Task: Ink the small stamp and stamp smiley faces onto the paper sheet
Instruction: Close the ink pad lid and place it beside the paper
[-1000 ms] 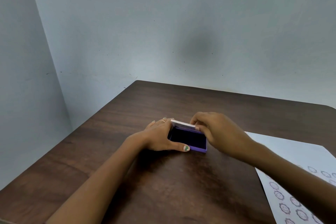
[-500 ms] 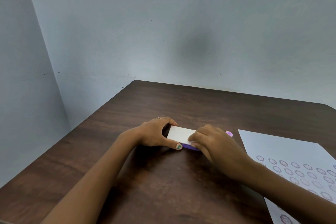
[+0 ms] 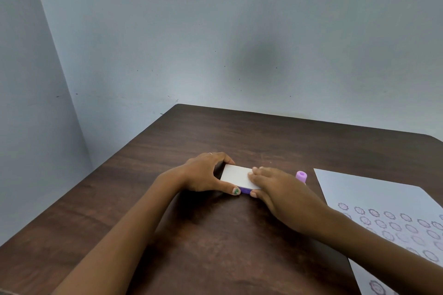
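Note:
A purple ink pad with a white lid (image 3: 236, 176) lies shut on the brown table (image 3: 215, 246). My left hand (image 3: 206, 172) grips its left end, thumb at the front edge. My right hand (image 3: 275, 189) lies flat on the lid's right part, fingers pressing down. A small lilac stamp (image 3: 301, 176) stands upright just right of the pad, behind my right hand, with nothing holding it. The white paper sheet (image 3: 374, 194) lies at the right, its lower part covered with several rows of purple smiley prints.
A grey-blue wall runs behind the table's far edge (image 3: 287, 116), with a corner to the left. The table's left edge (image 3: 84, 182) falls off diagonally. The paper sheet runs out of view at the right.
The ink pad was open a second ago with its dark pad showing; my right hand brought the white lid down and now presses it flat. The stamp has come into view.

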`<state>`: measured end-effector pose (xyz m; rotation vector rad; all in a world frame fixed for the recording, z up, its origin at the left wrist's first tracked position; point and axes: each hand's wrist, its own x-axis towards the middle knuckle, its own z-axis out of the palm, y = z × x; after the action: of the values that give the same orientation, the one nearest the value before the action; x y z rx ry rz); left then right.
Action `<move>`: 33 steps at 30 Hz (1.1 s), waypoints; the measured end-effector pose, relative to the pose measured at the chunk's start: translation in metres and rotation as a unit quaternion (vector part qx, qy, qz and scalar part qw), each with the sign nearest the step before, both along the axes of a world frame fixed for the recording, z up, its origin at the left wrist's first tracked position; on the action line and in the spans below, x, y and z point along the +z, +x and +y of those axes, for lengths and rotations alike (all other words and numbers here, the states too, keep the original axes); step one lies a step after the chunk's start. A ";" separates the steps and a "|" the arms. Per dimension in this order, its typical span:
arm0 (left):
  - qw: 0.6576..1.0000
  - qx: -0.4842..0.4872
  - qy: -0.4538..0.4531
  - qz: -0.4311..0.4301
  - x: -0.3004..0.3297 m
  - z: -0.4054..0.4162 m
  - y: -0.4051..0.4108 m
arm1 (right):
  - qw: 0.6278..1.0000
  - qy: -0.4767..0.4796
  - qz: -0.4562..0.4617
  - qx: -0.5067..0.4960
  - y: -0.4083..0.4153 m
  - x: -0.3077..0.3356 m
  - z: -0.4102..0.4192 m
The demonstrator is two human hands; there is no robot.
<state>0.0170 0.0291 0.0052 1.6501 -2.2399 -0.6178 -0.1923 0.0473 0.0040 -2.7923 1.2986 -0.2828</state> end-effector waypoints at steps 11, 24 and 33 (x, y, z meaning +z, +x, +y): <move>0.995 -0.065 -0.035 -0.064 -0.002 0.010 -0.030 | 0.997 -0.077 0.002 0.021 0.006 -0.004 0.011; 0.981 -0.053 -0.140 -0.120 -0.021 0.034 -0.077 | 0.969 -0.127 -0.166 -0.128 -0.089 0.017 0.029; 0.980 -0.028 -0.168 -0.104 -0.031 0.023 -0.078 | 0.972 0.052 0.007 -0.229 -0.127 -0.025 0.013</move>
<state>-0.0613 0.0522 -0.0253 1.5421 -2.3798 -0.0684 -0.3188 0.0603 -0.0206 -2.3815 1.8910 -0.2006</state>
